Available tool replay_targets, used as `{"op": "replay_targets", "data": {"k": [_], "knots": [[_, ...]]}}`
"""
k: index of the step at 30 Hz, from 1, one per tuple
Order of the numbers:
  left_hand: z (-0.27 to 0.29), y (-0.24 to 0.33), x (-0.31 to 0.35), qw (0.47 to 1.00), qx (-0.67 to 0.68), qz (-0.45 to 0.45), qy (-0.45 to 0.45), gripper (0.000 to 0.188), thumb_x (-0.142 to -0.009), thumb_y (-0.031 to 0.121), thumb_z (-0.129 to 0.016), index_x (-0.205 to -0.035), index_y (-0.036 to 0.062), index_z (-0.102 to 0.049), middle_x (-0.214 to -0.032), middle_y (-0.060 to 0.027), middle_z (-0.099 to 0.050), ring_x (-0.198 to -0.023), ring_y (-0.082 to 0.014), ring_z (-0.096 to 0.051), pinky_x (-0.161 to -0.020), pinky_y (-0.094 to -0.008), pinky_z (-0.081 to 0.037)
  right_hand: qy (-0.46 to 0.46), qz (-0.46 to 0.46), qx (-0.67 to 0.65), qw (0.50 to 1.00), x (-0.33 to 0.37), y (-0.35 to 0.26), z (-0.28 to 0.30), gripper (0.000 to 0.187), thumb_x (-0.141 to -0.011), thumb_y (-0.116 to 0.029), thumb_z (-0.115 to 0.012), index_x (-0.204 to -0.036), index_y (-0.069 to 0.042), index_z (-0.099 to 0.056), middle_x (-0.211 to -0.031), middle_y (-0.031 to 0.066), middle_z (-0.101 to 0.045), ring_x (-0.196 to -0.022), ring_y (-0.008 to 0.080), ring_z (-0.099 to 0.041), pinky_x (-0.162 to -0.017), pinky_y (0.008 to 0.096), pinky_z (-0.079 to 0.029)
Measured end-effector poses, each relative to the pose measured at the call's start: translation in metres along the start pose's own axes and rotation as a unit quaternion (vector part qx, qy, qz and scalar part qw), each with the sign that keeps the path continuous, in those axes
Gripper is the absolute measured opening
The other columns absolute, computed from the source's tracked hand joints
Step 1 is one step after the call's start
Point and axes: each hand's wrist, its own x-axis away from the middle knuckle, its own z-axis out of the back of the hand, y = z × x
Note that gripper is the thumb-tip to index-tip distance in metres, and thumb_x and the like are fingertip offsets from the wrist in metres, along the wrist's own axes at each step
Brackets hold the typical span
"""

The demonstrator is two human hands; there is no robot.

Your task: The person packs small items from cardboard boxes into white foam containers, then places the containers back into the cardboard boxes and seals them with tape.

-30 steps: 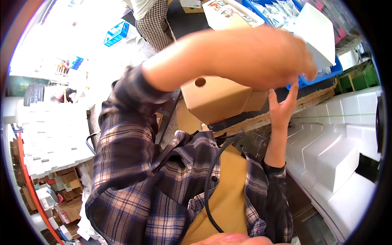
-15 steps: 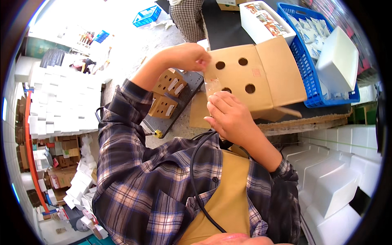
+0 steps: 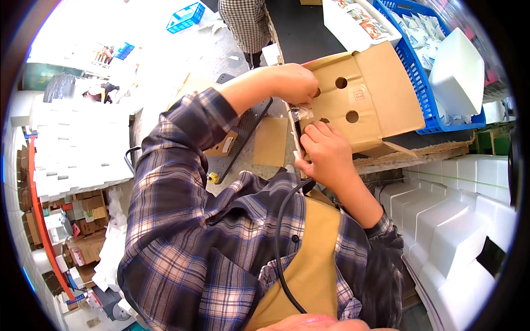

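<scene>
A brown cardboard box point(image 3: 343, 99) with round holes lies on the table in front of me, one wide flap standing out to its right. My left hand point(image 3: 297, 84) is closed at the box's left part, its fingertips bent down by a hole and partly hidden. Nearer to me, my right hand point(image 3: 327, 150) curls over the same side, its fingers closed on the cardboard beside another hole. Between the two hands a wrinkled strip of clear tape point(image 3: 301, 113) shines at the box's left edge.
Right of the box stands a blue crate point(image 3: 411, 60) of white packets, with a white foam lid point(image 3: 457, 77) leaning on it. White foam boxes point(image 3: 436, 231) are stacked at lower right. A dark platform cart point(image 3: 243, 144) carries a smaller box point(image 3: 222, 144). Another person point(image 3: 245, 25) stands ahead.
Both hands have moved right, onto the box's left part. The tape, stretched between them before, now lies bunched at the edge. The box sits slightly further right in view.
</scene>
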Motion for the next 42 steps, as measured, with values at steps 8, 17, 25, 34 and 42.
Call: {"op": "replay_targets", "data": {"k": [8, 17, 25, 34, 42], "knots": [[0.000, 0.008, 0.050, 0.956, 0.141, -0.143, 0.212, 0.031, -0.087, 0.034, -0.080, -0.090, 0.0051, -0.071, -0.092, -0.0086, -0.070, -0.094, -0.0293, -0.063, -0.086, -0.0392, -0.050, 0.074, -0.092, 0.013, 0.993, -0.012, -0.017, -0.005, 0.018, -0.072, -0.014, -0.075, -0.080, -0.004, -0.063, -0.093, 0.0099, -0.061, -0.094, 0.0312, -0.060, -0.084, 0.0445, -0.050], [-0.038, 0.036, 0.074, 0.889, 0.192, 0.180, 0.375, 0.033, -0.086, 0.036, -0.082, -0.087, 0.0057, -0.069, -0.078, -0.0071, -0.064, -0.075, -0.0228, -0.064, -0.074, -0.0349, -0.053, 0.059, -0.170, 0.047, 0.983, -0.035, -0.012, 0.006, 0.016, -0.084, -0.012, -0.070, -0.074, -0.002, -0.062, -0.083, 0.0121, -0.059, -0.087, 0.0329, -0.059, -0.075, 0.0448, -0.049], [-0.140, 0.031, 0.031, 0.704, 0.618, -0.033, 0.349, 0.033, -0.104, 0.026, -0.064, -0.083, -0.0002, -0.067, -0.071, 0.0000, -0.063, -0.067, -0.0071, -0.058, -0.066, -0.0252, -0.051, 0.113, -0.214, -0.034, 0.970, -0.035, 0.001, 0.010, 0.019, -0.088, -0.007, -0.067, -0.073, 0.001, -0.058, -0.082, 0.0128, -0.058, -0.079, 0.0314, -0.055, -0.070, 0.0405, -0.046], [-0.421, -0.095, 0.222, 0.578, 0.726, 0.300, 0.222, 0.041, -0.094, 0.039, -0.075, -0.122, 0.0100, -0.069, -0.100, -0.0011, -0.075, -0.088, -0.0129, -0.069, -0.077, -0.0319, -0.055, 0.195, -0.271, -0.102, 0.937, -0.001, 0.067, 0.119, 0.024, -0.100, -0.012, -0.066, -0.083, 0.002, -0.056, -0.086, 0.0025, -0.058, -0.080, 0.0130, -0.051, -0.076, 0.0276, -0.043], [-0.193, -0.133, 0.334, 0.385, 0.559, -0.064, 0.732, 0.092, -0.086, 0.033, -0.072, -0.160, 0.0008, -0.027, -0.149, -0.0281, -0.051, -0.136, -0.0430, -0.053, -0.118, -0.0534, -0.041, 0.355, -0.236, -0.160, 0.890, -0.036, 0.036, 0.088, 0.021, -0.106, -0.013, -0.059, -0.092, 0.002, -0.064, -0.093, -0.0008, -0.065, -0.087, 0.0086, -0.056, -0.083, 0.0261, -0.050]]}}
